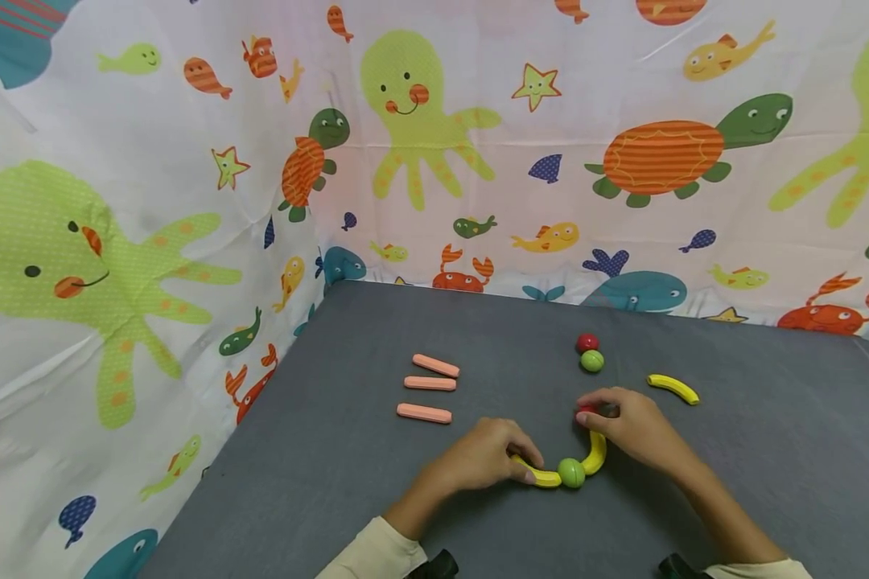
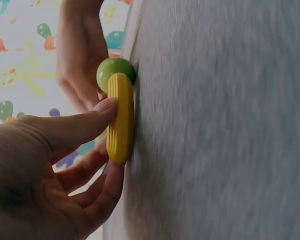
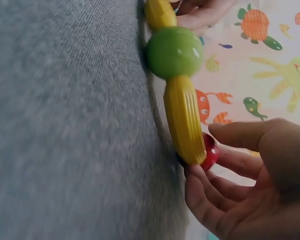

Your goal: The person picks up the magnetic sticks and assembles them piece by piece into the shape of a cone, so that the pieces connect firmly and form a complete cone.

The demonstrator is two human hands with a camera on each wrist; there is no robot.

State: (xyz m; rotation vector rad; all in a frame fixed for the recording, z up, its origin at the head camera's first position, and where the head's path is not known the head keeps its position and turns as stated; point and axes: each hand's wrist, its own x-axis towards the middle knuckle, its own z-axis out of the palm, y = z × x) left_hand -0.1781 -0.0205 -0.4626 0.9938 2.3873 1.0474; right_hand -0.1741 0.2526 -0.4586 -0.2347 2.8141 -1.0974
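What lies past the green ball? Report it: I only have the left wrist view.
Observer: A second banana piece curves on from the green ball, opposite the first banana piece that the left hand pinches.
Operator: Give me its far end.
Observer: The right hand pinches a small red ball there.
Operator: List what lies loose.
Observer: A third banana piece, a spare red ball beside a spare green ball, and three pink sticks.

Head view high, looks down over table [image 1: 695, 498]; wrist views close, sideways; all share green ball [image 1: 571, 472].
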